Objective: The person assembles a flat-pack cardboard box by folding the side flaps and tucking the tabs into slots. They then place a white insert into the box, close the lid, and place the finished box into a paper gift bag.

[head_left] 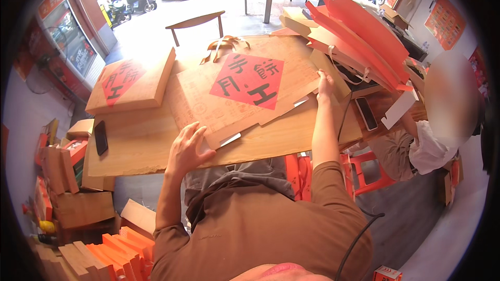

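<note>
A flat brown cardboard carrier [195, 96] with a red diamond print and dark characters lies on the wooden table in front of me. Its near edge has cut flaps, with white inner faces showing. My left hand [188, 148] rests at its near left corner, fingers spread and thumb apart. At the right edge, my right hand [325, 84] pinches the cardboard between thumb and fingers. Tan ribbon handles [229, 43] lie at the far edge; whether they belong to this carrier, I cannot tell. A closed brown box [151, 80] with the same print stands to the left.
The wooden table [130, 151] carries a dark phone [101, 138] at left and another phone [366, 113] at right. Red and brown cardboard sheets [359, 31] are piled at the far right. A co-worker's white sleeve [429, 148] is at right. Cartons [83, 208] crowd the floor at left.
</note>
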`<state>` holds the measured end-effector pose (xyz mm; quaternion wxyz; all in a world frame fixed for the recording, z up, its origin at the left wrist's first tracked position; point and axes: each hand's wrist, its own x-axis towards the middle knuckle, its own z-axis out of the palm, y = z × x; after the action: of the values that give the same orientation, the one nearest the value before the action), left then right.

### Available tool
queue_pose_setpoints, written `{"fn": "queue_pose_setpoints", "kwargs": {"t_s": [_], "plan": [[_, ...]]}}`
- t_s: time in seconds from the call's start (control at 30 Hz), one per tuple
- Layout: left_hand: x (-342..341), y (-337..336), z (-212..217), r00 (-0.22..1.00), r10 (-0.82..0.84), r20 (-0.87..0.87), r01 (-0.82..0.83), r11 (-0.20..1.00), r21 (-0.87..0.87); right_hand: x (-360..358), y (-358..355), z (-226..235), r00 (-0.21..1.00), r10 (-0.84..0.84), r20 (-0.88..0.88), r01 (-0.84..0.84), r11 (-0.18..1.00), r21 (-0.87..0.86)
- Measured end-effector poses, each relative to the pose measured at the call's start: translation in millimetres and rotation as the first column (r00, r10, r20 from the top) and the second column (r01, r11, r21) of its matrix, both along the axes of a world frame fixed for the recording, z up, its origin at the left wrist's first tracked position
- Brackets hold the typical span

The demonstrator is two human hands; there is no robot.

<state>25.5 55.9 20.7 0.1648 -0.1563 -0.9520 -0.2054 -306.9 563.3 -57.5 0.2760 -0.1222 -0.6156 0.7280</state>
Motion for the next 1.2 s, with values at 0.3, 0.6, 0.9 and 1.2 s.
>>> {"fn": "queue_pose_setpoints", "kwargs": {"t_s": [0.3, 0.6, 0.9, 1.2], "plan": [[-10, -3, -2, 0.821, -0.330, -0.467, 0.144, 0.910, -0.389, 14, -10, 17, 1.000, 0.020, -0.008, -0.020, 0.999, -0.050], [-34, 13, 9, 0.779, -0.298, -0.552, 0.045, 0.904, -0.425, 15, -5, 23, 1.000, 0.011, 0.014, -0.011, 0.998, -0.057], [-29, 27, 36, 0.769, -0.197, -0.608, 0.049, 0.967, -0.252, 5, 6, 24, 0.959, 0.030, -0.280, -0.107, 0.959, -0.263], [-51, 10, 119, 0.762, 0.091, -0.641, -0.001, 0.990, 0.140, 14, -12, 18, 0.921, 0.211, -0.327, -0.320, 0.889, -0.328]]}}
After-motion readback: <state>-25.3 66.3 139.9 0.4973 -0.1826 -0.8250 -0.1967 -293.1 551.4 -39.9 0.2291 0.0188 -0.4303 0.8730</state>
